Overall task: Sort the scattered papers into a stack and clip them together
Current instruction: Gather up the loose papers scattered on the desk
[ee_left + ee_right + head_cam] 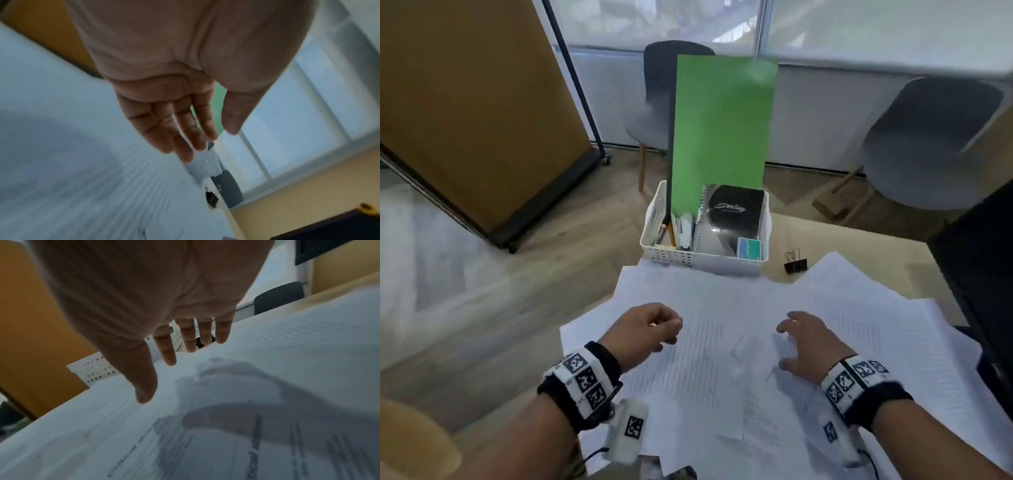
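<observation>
Several white printed papers lie scattered and overlapping across the table in front of me. A black binder clip sits on the bare tabletop just beyond the papers, right of the basket; it also shows small in the left wrist view as the binder clip. My left hand hovers over the left part of the papers, fingers loosely bent and holding nothing; its fingers look relaxed. My right hand hovers over the right part with spread fingers, casting a shadow on the papers.
A white perforated basket stands at the table's far edge with a green sheet, a black notebook and pens. Two grey chairs stand beyond. A dark object borders the right side.
</observation>
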The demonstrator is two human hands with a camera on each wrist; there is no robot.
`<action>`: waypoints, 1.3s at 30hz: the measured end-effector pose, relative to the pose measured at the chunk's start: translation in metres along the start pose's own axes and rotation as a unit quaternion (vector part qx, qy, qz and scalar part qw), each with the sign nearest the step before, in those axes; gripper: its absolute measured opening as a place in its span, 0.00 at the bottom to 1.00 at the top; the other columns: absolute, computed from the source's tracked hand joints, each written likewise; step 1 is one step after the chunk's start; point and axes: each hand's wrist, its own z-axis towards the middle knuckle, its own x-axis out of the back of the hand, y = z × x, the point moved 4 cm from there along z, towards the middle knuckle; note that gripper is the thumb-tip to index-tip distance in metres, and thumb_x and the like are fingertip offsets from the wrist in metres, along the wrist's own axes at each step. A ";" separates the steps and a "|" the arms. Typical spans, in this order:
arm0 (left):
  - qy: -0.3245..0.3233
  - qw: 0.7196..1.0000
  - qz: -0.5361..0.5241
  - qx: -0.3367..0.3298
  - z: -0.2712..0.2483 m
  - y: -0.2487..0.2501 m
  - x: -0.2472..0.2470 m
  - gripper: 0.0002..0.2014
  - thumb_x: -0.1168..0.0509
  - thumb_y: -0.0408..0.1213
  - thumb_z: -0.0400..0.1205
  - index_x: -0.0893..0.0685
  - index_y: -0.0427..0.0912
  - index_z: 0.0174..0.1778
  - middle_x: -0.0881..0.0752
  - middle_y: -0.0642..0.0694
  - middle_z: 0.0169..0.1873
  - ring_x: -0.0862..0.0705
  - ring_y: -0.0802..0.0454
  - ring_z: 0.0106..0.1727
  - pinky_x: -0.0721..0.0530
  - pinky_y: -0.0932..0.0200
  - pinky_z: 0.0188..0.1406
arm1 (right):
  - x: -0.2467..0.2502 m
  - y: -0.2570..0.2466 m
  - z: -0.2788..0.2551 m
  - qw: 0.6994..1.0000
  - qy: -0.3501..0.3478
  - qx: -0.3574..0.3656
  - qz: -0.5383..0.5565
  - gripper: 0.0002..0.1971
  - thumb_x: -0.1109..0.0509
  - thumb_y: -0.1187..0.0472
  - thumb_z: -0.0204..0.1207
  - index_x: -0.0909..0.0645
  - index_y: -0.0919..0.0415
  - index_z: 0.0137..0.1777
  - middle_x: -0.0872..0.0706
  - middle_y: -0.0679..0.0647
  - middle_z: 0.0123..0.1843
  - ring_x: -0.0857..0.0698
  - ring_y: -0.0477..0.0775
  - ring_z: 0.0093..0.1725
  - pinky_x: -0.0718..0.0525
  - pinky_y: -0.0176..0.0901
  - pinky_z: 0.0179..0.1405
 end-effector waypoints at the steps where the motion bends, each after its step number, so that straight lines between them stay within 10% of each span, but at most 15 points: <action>1: 0.000 0.999 -0.042 0.007 0.009 -0.015 -0.009 0.04 0.30 0.38 0.88 0.11 0.44 0.50 0.07 0.49 0.43 0.07 0.51 0.49 0.11 0.49 0.52 | -0.009 0.009 0.004 1.000 0.018 -0.004 0.004 0.35 0.21 0.41 0.71 0.28 0.44 0.77 0.38 0.49 0.86 0.39 0.53 0.85 0.35 0.49 0.83; 4: 0.022 0.978 -0.208 0.018 0.029 -0.047 -0.031 0.04 0.32 0.33 0.88 0.11 0.40 0.53 0.08 0.46 0.41 0.08 0.49 0.47 0.12 0.56 0.44 | -0.024 0.032 0.012 0.998 0.042 -0.048 0.006 0.39 0.21 0.36 0.68 0.29 0.43 0.78 0.38 0.49 0.87 0.40 0.53 0.86 0.37 0.51 0.84; 10: -0.018 0.847 -0.530 -0.011 0.065 -0.070 -0.067 0.18 0.17 0.44 0.68 0.08 0.41 0.51 0.09 0.43 0.43 0.09 0.48 0.41 0.10 0.57 0.35 | -0.030 0.039 0.019 0.998 0.032 -0.042 -0.024 0.32 0.23 0.32 0.65 0.30 0.35 0.67 0.32 0.38 0.72 0.31 0.47 0.71 0.24 0.52 0.71; 15: -0.021 0.811 -0.583 -0.046 0.081 -0.098 -0.085 0.09 0.34 0.38 0.80 0.09 0.41 0.49 0.11 0.43 0.42 0.10 0.49 0.39 0.10 0.59 0.36 | -0.024 0.032 0.018 0.996 0.030 -0.036 -0.071 0.32 0.25 0.30 0.64 0.32 0.34 0.65 0.33 0.37 0.66 0.31 0.45 0.65 0.21 0.48 0.65; 21: -0.035 0.829 -0.551 -0.090 0.086 -0.102 -0.087 0.10 0.30 0.35 0.77 0.11 0.38 0.53 0.12 0.43 0.39 0.11 0.50 0.36 0.12 0.61 0.32 | -0.020 0.037 0.023 0.995 0.046 -0.044 -0.071 0.33 0.22 0.26 0.58 0.26 0.35 0.62 0.24 0.37 0.61 0.21 0.43 0.59 0.21 0.46 0.62; 27: -0.026 0.832 -0.544 -0.102 0.078 -0.099 -0.083 0.09 0.28 0.35 0.76 0.10 0.39 0.51 0.12 0.43 0.38 0.12 0.50 0.36 0.13 0.60 0.31 | -0.006 0.058 0.035 0.978 0.134 -0.138 -0.080 0.49 0.17 0.32 0.59 0.29 0.49 0.79 0.20 0.48 0.74 0.20 0.53 0.68 0.21 0.51 0.69; 39: -0.032 0.835 -0.540 -0.102 0.065 -0.092 -0.084 0.11 0.27 0.37 0.72 0.10 0.41 0.49 0.12 0.43 0.39 0.13 0.49 0.37 0.14 0.59 0.31 | 0.001 0.057 0.015 0.968 0.216 -0.103 -0.070 0.18 0.23 0.52 0.77 0.16 0.55 0.65 0.14 0.51 0.64 0.16 0.53 0.59 0.25 0.39 0.51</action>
